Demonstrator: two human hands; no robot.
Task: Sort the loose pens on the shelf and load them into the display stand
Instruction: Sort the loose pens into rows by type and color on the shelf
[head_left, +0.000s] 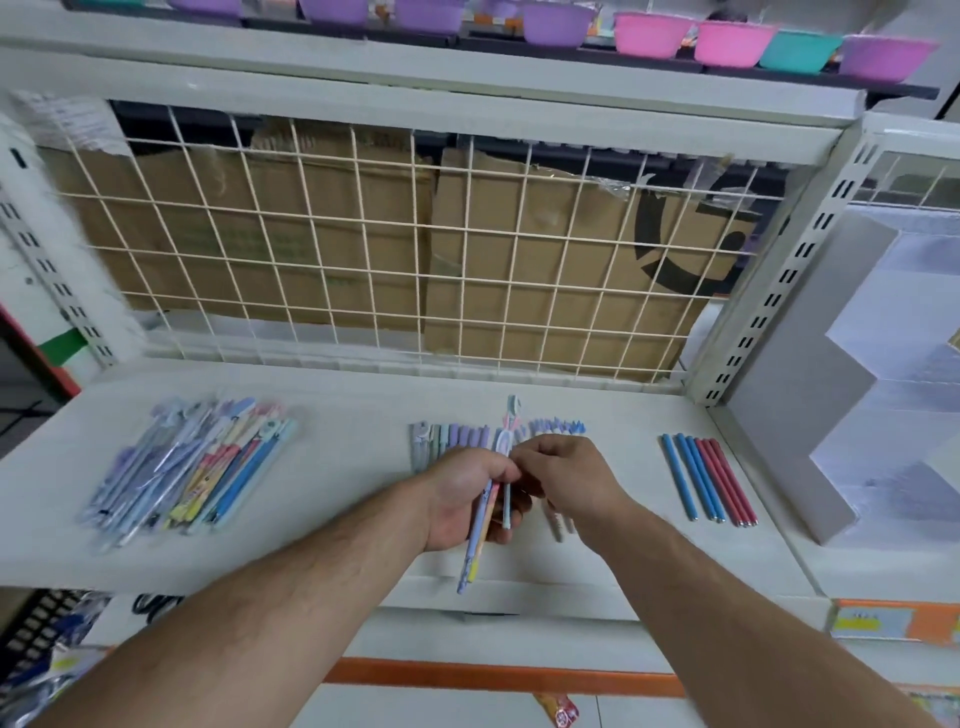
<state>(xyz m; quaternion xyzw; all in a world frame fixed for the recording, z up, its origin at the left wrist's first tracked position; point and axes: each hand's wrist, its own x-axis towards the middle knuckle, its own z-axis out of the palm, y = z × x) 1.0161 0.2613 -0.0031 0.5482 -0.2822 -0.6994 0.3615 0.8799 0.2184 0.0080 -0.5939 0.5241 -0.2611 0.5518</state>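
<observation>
My left hand grips a small bunch of pastel pens above the white shelf, their lower ends poking out over the front edge. My right hand pinches one of these pens near its top, where a decorated cap sticks up. Behind my hands lies a row of pastel pens with purple and grey caps. A pile of mixed wrapped pens lies at the left. Blue and red pens lie side by side at the right. No display stand is in view.
A wire grid with cardboard behind it closes the shelf's back. A grey divider panel stands at the right. Coloured bowls sit on the shelf above. A slotted upright marks the right corner.
</observation>
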